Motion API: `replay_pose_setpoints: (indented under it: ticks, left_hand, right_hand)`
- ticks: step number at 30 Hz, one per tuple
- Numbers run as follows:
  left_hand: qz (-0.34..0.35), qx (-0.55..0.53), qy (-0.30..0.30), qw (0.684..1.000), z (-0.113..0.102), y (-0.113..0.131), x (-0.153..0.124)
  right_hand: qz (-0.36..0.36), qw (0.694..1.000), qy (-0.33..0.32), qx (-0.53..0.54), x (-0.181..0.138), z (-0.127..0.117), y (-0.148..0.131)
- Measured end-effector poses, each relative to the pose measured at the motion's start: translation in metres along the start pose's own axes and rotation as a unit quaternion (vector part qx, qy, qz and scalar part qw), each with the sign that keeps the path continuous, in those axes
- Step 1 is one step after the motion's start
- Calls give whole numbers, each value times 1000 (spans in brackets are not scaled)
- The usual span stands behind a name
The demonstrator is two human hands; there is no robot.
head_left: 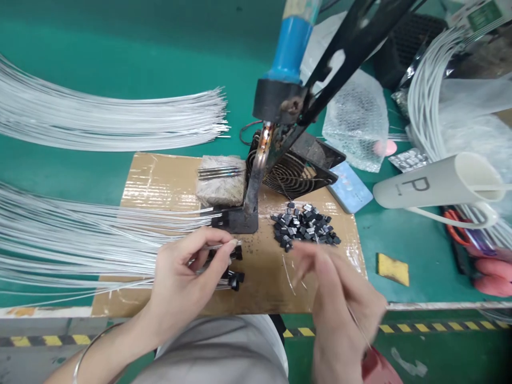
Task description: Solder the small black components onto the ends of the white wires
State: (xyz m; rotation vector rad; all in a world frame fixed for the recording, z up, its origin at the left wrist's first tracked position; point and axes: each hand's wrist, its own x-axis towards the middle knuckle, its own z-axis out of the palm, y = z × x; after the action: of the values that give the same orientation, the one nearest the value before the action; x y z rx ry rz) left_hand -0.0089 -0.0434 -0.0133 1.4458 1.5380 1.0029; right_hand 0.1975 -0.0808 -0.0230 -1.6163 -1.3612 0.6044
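My left hand (188,272) is closed in a pinch on a thin white wire (100,250) near its end, just over the cardboard sheet (160,181). Small black connectors (234,278) hang at the wire ends beside its fingers. My right hand (336,298) is smeared by motion below a pile of small black connector pieces (306,225); its fingers cannot be read. A soldering iron (262,154) with a blue handle (291,45) stands on a black stand right above my left hand.
Bundles of white wires (100,117) fan in from the left. A small black fan (290,172), a grey sponge block (222,180), a white tube (436,184), a yellow sponge (393,268), bubble wrap (358,120) and red-handled scissors (460,229) lie around.
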Motion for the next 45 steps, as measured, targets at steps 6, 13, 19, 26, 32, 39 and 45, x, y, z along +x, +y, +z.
replay_pose_setpoints:
  ticks: [6, 13, 19, 26, 32, 39, 45]
  left_hand:
    - [-4, 19, 1, 1000, 1, -1, 0]
    - [0, 9, -3, 1000, -1, -6, 1]
    - [-52, 11, -30, 998, -2, 1, 3]
    - [-34, 13, -27, 999, -1, -11, -1]
    - [-35, 10, -29, 999, -2, -12, 0]
    - [-37, 1, -20, 999, -2, -14, 0]
    - [-48, -19, -23, 998, -2, -10, 3]
  right_hand:
    - [-2, 972, 20, -236, 54, 19, 29]
    - [8, 974, 4, -227, 57, 28, 33]
    - [13, 983, 0, -182, 54, 30, 35]
    - [29, 991, 10, -132, 49, 29, 37]
    - [2, 987, 6, -160, 48, 29, 33]
    - [-11, 979, -3, -202, 53, 32, 32]
    - [-26, 978, 0, -206, 52, 33, 32]
